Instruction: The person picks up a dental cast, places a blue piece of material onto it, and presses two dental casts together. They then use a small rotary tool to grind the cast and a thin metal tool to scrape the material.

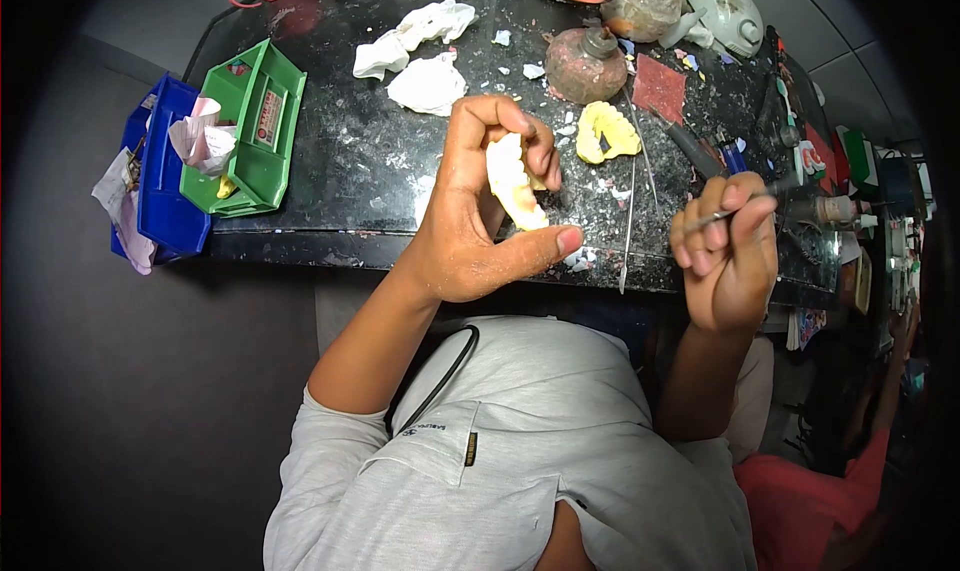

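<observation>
My left hand [462, 233] is closed round a pale yellow dental cast [514, 186], holding it up near the front edge of the black worktop, its thumb stretched out below. Off to the right, my right hand [728, 256] is raised with its fingers curled round a thin metal hand tool [712, 218], blurred toward its tip. A second yellow dental cast [607, 131], horseshoe-shaped, lies on the worktop beyond and between the hands. Between them a long thin metal tool [629, 226] reaches to the front edge.
Green [285, 141] and blue [175, 191] bins with paper stand at the left. Crumpled white cloths [428, 83] lie farther back. A round burner [586, 66] and a red wax sheet [660, 88] sit behind the second cast. Another person in a red top [810, 501] is at the lower right.
</observation>
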### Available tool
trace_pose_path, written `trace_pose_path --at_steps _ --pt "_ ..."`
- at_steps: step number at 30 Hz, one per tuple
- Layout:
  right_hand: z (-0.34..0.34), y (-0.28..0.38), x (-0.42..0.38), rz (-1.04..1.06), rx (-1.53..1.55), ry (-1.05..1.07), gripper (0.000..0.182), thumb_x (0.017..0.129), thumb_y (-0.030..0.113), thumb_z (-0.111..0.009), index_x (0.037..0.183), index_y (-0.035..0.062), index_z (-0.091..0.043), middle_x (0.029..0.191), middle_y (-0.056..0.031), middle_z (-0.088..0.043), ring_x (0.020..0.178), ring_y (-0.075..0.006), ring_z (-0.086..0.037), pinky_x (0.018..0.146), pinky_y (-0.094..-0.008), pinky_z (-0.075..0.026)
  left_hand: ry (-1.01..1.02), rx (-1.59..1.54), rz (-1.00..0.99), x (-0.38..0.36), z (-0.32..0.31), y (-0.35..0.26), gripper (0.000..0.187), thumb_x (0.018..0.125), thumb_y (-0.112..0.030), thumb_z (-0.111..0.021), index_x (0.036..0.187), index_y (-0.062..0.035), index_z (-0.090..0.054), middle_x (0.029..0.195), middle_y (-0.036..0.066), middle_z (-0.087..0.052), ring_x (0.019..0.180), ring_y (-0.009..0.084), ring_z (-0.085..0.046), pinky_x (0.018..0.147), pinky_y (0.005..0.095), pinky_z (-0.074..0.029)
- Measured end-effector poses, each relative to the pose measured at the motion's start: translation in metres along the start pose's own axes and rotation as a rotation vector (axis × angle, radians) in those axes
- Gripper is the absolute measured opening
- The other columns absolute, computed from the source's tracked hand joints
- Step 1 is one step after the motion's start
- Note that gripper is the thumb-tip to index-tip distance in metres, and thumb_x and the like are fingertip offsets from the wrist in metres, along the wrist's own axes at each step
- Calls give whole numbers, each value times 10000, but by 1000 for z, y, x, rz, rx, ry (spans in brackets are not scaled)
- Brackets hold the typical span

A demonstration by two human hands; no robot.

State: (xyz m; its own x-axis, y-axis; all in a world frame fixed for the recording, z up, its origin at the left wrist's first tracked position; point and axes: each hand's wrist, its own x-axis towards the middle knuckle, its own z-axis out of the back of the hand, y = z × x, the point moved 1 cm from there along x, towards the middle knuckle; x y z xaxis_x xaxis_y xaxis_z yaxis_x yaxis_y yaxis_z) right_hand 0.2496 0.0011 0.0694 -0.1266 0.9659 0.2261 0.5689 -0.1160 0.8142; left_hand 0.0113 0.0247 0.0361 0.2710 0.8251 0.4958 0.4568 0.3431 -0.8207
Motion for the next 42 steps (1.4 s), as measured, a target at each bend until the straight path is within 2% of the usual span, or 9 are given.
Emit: trace_pose_path --at_steps 4,7,8,11,17,22,25,27,42 --pt "-23 -6 -4 128 -180 111 204 1054 170 -588 1000 -25 -569 843 -137 -634 644 -174 -637 596 -315 -567 -29 -7 6 -2 -2 1 725 738 -26 -825 1296 -96 -367 1061 94 -465 1017 199 -494 943 364 -426" --pt "-49 -3 -10 42 -337 43 340 1064 179 -579 1262 -96 -603 973 -219 -735 772 -193 -713 677 -293 -587 27 -3 22 -2 -2 1 709 748 -24 -805 1299 -93 -365 1066 95 -470 1032 197 -496 944 361 -431" --pt "-44 -4 -10 89 -494 186 519 1090 268 -525 1371 -168 -493 1030 -318 -704 818 -304 -747 676 -356 -631 39 -38 49 -2 -3 -1 707 749 6 -796 1301 -91 -366 1065 74 -472 1015 170 -505 919 337 -443" --pt "-52 -4 -3 225 -706 300 310 996 129 -676 1164 -132 -665 1024 -273 -726 849 -296 -749 738 -363 -638 73 -117 125 -3 0 -3 697 755 35 -778 1310 -85 -374 1076 53 -478 1003 140 -515 899 307 -455" --pt "-59 -3 2 417 -854 389 219 867 -15 -777 1074 -62 -721 977 -206 -758 896 -297 -759 806 -365 -616 73 -325 303 -6 -2 -10 688 761 31 -747 1335 -75 -383 1095 46 -492 1034 138 -522 915 300 -456" --pt "-57 -15 4 528 -835 397 252 853 -38 -780 1096 -64 -718 1025 -198 -754 950 -312 -753 843 -389 -617 52 -308 306 -4 -1 -8 687 703 -90 -779 1280 -54 -409 1063 85 -515 1007 164 -544 890 291 -455" --pt "-58 -17 4 599 -886 453 225 884 -24 -753 1105 -56 -720 1108 -209 -744 1041 -321 -742 915 -399 -611 124 -322 302 -2 4 -9 678 730 36 -749 1311 -61 -414 1103 40 -515 1043 125 -525 909 282 -452" --pt "-58 -17 2 508 -858 425 238 1005 99 -644 1035 -132 -691 1036 -296 -738 1000 -391 -747 898 -429 -604 161 -379 281 -3 5 -7 675 727 36 -750 1306 -64 -418 1102 38 -518 1027 120 -523 895 281 -453" --pt "-62 -17 0 490 -886 456 187 990 52 -634 1029 -119 -699 1033 -309 -737 1026 -391 -747 930 -436 -603 135 -440 313 -3 3 -7 655 744 34 -744 1300 -61 -413 1104 53 -521 1008 122 -535 860 278 -473"
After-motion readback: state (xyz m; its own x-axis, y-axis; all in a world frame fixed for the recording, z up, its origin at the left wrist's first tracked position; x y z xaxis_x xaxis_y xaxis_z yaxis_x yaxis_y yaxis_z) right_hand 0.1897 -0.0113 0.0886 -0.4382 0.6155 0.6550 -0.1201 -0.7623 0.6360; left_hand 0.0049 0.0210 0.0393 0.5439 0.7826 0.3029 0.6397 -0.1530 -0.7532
